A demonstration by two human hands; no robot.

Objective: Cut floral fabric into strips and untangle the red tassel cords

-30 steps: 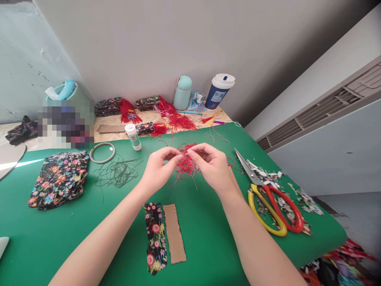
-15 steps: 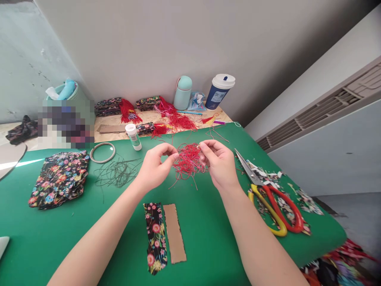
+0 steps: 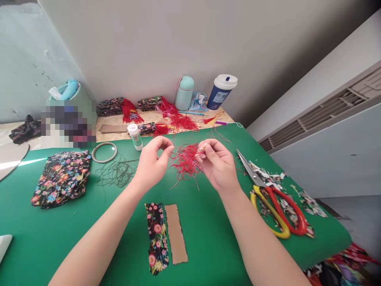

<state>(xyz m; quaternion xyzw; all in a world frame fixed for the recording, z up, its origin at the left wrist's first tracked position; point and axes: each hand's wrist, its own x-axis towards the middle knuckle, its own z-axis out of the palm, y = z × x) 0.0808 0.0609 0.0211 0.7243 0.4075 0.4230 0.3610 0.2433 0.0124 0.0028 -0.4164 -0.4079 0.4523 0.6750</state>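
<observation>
My left hand [image 3: 154, 159] is closed in a pinch, with a thin red cord at the fingertips. Across from it, my right hand [image 3: 218, 163] is closed too, its thumb and fingers gripping red cord beside a small yellowish piece I cannot make out. Between and beneath the hands lies a tangled heap of red cords [image 3: 187, 161] on the green mat [image 3: 208, 234]. Nearer to me, a black floral fabric strip [image 3: 157, 238] lies beside a brown card strip [image 3: 176, 234].
Large scissors [image 3: 276, 206] with red and yellow handles lie among fabric scraps at right. Dark green cords [image 3: 117, 172], a ring [image 3: 104, 153], a glue stick [image 3: 135, 137] and folded floral fabric [image 3: 61, 178] lie left. A bottle [image 3: 184, 93] and cup [image 3: 222, 91] stand behind.
My left hand has drawn a little left and up, away from the right hand, with red cord now showing at its fingertips. The view has shifted slightly.
</observation>
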